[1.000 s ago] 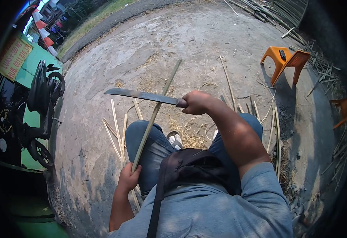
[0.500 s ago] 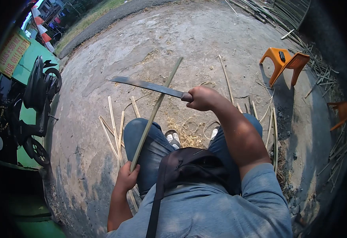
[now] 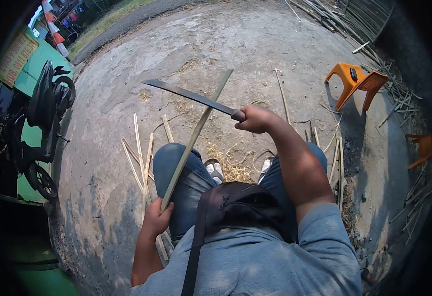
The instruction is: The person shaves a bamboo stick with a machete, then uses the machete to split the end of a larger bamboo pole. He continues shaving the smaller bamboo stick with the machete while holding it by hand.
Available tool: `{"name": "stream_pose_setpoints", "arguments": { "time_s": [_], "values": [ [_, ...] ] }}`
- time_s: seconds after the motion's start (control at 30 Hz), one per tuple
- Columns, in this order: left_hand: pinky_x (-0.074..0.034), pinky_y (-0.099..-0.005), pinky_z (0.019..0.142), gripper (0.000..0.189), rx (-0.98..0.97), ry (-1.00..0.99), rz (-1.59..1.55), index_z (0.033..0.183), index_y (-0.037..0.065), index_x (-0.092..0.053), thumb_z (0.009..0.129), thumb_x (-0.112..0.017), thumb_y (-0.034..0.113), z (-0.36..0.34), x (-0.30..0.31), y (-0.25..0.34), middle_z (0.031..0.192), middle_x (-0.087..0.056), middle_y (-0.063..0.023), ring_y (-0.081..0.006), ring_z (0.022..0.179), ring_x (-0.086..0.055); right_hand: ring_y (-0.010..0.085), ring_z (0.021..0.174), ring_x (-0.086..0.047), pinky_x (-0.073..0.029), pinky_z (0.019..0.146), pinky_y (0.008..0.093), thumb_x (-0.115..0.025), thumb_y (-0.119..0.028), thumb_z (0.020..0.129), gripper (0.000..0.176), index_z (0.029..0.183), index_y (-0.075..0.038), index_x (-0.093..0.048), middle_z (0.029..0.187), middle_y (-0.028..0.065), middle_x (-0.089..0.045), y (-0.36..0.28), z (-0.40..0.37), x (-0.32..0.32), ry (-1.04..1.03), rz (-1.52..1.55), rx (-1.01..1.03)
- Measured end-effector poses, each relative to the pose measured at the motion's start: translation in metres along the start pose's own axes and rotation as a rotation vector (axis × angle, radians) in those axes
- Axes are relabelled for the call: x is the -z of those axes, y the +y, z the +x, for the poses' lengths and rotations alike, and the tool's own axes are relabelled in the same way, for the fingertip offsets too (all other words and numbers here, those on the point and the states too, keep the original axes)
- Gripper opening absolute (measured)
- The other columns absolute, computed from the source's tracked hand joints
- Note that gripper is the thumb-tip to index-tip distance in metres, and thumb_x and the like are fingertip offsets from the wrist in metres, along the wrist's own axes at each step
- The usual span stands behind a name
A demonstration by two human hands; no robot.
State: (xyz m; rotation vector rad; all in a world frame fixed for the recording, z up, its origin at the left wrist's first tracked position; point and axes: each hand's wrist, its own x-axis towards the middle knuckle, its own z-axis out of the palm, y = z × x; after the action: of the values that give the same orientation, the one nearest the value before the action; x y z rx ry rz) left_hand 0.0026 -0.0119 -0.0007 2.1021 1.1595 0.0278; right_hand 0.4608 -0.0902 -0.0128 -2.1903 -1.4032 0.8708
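Observation:
A long bamboo strip (image 3: pixel 191 143) slants up and away from my left hand (image 3: pixel 157 217), which is closed round its near end beside my left thigh. My right hand (image 3: pixel 255 119) grips the short handle of a machete (image 3: pixel 189 94). The blade points left and crosses the strip in its upper part, near the far end. Whether the edge touches the strip or lies just over it, I cannot tell.
Pale strips (image 3: pixel 138 143) lie left of my left knee, others (image 3: pixel 341 172) right of my right knee. Shavings (image 3: pixel 235 170) are between my feet. An orange stool (image 3: pixel 346 79) stands at the right, a motorbike (image 3: pixel 43 113) at the left, bamboo poles (image 3: pixel 319 15) at the back right.
My right hand has moved slightly right, and the machete now tilts more, its tip higher and its handle end at the right. The left hand still holds the strip, shifted very slightly.

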Motion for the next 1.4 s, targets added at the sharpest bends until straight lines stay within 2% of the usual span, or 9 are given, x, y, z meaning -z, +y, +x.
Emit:
{"name": "stream_pose_setpoints", "arguments": {
  "time_s": [0.03, 0.17, 0.3, 0.43, 0.53, 0.77, 0.87, 1.1, 1.4],
  "values": [
    [-0.049, -0.0415, 0.064, 0.032, -0.001, 0.004, 0.008, 0.095, -0.001, -0.063, 0.101, -0.068, 0.031, -0.001, 0.001, 0.002, 0.073, -0.064, -0.0169, -0.0285, 0.068, -0.065, 0.0343, 0.098, -0.072, -0.055, 0.088, 0.0440, -0.074, -0.034, 0.086, 0.035, 0.110, -0.008, -0.074, 0.102, 0.0183, -0.076, 0.006, 0.002, 0.003, 0.041, 0.031, -0.019],
    [-0.049, -0.0415, 0.063, 0.034, -0.032, 0.014, 0.010, 0.095, -0.001, -0.063, 0.101, -0.068, 0.032, 0.000, 0.001, 0.000, 0.072, -0.064, -0.0162, -0.0277, 0.067, -0.066, 0.0351, 0.100, -0.072, -0.055, 0.089, 0.0443, -0.072, -0.027, 0.083, 0.033, 0.110, -0.008, -0.074, 0.101, 0.0190, -0.076, 0.005, 0.002, 0.001, 0.069, -0.006, -0.030],
    [-0.049, -0.0408, 0.062, 0.035, 0.003, 0.000, 0.001, 0.095, -0.001, -0.062, 0.101, -0.067, 0.033, 0.000, 0.000, 0.002, 0.072, -0.064, -0.0151, -0.0263, 0.067, -0.065, 0.0351, 0.102, -0.072, -0.056, 0.091, 0.0449, -0.071, -0.025, 0.084, 0.031, 0.110, -0.010, -0.076, 0.103, 0.0179, -0.076, -0.031, -0.020, -0.007, -0.055, -0.114, 0.027],
    [-0.049, -0.0396, 0.062, 0.034, -0.019, 0.013, 0.001, 0.095, 0.000, -0.062, 0.102, -0.067, 0.033, 0.001, -0.002, -0.004, 0.071, -0.064, -0.0137, -0.0248, 0.066, -0.064, 0.0341, 0.102, -0.073, -0.057, 0.090, 0.0452, -0.074, -0.030, 0.084, 0.028, 0.108, -0.016, -0.078, 0.104, 0.0130, -0.077, -0.057, -0.030, -0.019, -0.084, -0.235, 0.118],
    [-0.049, -0.0392, 0.061, 0.034, -0.042, 0.030, 0.012, 0.095, 0.000, -0.062, 0.102, -0.067, 0.033, 0.000, -0.003, -0.003, 0.070, -0.063, -0.0126, -0.0235, 0.065, -0.063, 0.0337, 0.102, -0.073, -0.057, 0.089, 0.0452, -0.075, -0.033, 0.085, 0.031, 0.110, -0.015, -0.078, 0.106, 0.0129, -0.077, -0.048, -0.023, -0.013, -0.125, -0.199, 0.172],
    [-0.048, -0.0396, 0.061, 0.032, -0.023, 0.003, -0.046, 0.094, 0.000, -0.061, 0.102, -0.067, 0.031, -0.004, 0.002, 0.014, 0.070, -0.062, -0.0123, -0.0224, 0.066, -0.063, 0.0338, 0.104, -0.072, -0.056, 0.091, 0.0440, -0.076, -0.034, 0.086, 0.038, 0.116, -0.011, -0.075, 0.106, 0.0172, -0.076, -0.012, -0.002, -0.009, -0.036, -0.075, -0.004],
    [-0.048, -0.0394, 0.061, 0.033, -0.025, 0.011, -0.011, 0.094, 0.000, -0.061, 0.102, -0.067, 0.031, -0.001, 0.000, 0.002, 0.070, -0.062, -0.0123, -0.0219, 0.066, -0.063, 0.0335, 0.097, -0.073, -0.057, 0.086, 0.0440, -0.079, -0.034, 0.086, 0.034, 0.109, -0.009, -0.075, 0.100, 0.0168, -0.076, -0.014, -0.005, -0.012, 0.025, -0.068, 0.010],
    [-0.048, -0.0386, 0.061, 0.033, -0.020, 0.014, -0.020, 0.093, 0.000, -0.061, 0.102, -0.067, 0.031, 0.000, -0.001, 0.002, 0.070, -0.062, -0.0122, -0.0212, 0.065, -0.061, 0.0342, 0.104, -0.073, -0.057, 0.091, 0.0449, -0.070, -0.024, 0.084, 0.029, 0.110, -0.014, -0.077, 0.105, 0.0153, -0.076, -0.042, -0.023, -0.014, -0.079, -0.171, 0.092],
    [-0.047, -0.0386, 0.061, 0.033, -0.037, 0.017, -0.013, 0.093, 0.000, -0.061, 0.101, -0.068, 0.031, 0.001, -0.002, -0.003, 0.070, -0.062, -0.0123, -0.0213, 0.065, -0.061, 0.0337, 0.102, -0.073, -0.057, 0.090, 0.0457, -0.076, -0.032, 0.085, 0.031, 0.111, -0.015, -0.077, 0.105, 0.0138, -0.076, -0.038, -0.019, -0.016, -0.084, -0.172, 0.170]
  ]
}}
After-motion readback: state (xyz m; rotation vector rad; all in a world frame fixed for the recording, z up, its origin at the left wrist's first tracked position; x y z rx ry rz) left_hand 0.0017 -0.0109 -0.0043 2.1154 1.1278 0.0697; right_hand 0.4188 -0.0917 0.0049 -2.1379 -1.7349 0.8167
